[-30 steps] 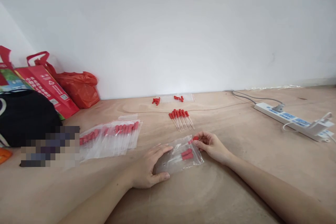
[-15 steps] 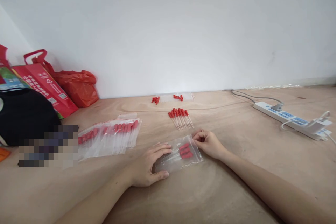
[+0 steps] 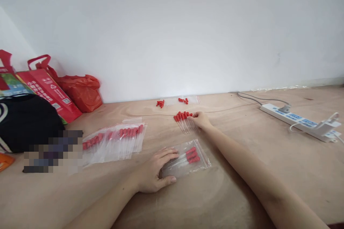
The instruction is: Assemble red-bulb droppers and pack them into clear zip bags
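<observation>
My left hand [image 3: 157, 170] lies with fingers spread on the left end of a clear zip bag [image 3: 199, 169]. In that bag are several glass droppers with red rubber bulbs [image 3: 192, 155], their tubes pointing toward my left hand. Farther back, my right hand [image 3: 201, 120] is closed at the right end of a fanned row of red-bulbed droppers [image 3: 182, 116]. Its thumb and fingertips pinch the rightmost dropper near the bulb, and the fingers partly hide it.
Overlapping filled zip bags [image 3: 115, 145] lie at the left. Loose red bulbs [image 3: 160, 104] and a bag with glass tubes [image 3: 170, 101] lie by the wall. A power strip [image 3: 291, 118] stands right; shopping bags [image 3: 53, 94] and a black bag [image 3: 29, 125] are at the left.
My right hand has moved from the bag's right edge away from me to the row of droppers and closed on the end one. My left hand stays on the bag.
</observation>
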